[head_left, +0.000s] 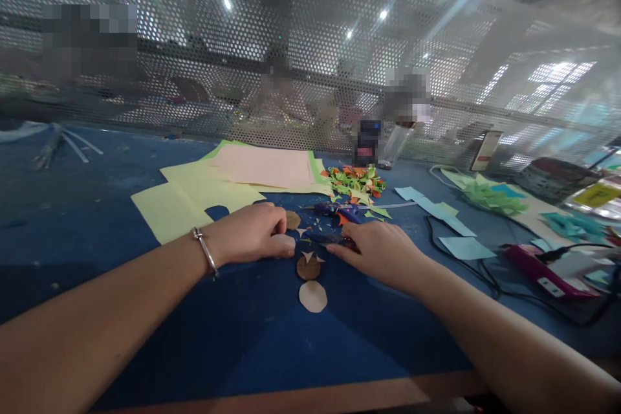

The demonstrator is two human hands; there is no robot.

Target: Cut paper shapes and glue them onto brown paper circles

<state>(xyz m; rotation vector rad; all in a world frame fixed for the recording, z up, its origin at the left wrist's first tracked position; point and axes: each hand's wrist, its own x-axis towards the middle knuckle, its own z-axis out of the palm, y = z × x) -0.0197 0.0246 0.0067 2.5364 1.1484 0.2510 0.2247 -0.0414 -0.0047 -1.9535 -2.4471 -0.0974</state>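
Fingers [350,231] curled (right hand [381,249]), scissors [328,239] held

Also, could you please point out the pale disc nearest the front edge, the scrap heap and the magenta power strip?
Pale disc [313,297], head view: middle of its face.
Scrap heap [357,182], head view: the pile's middle.
Magenta power strip [535,270], head view: its magenta side.

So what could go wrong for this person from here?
The scissors in the right hand point toward the left hand, so a slip might nick its fingers.

Small pointed paper scraps lie on the nearer brown disc; they could get in the way if it is picked up.

A black cable lies beside the right arm and might snag if the arm sweeps outward.
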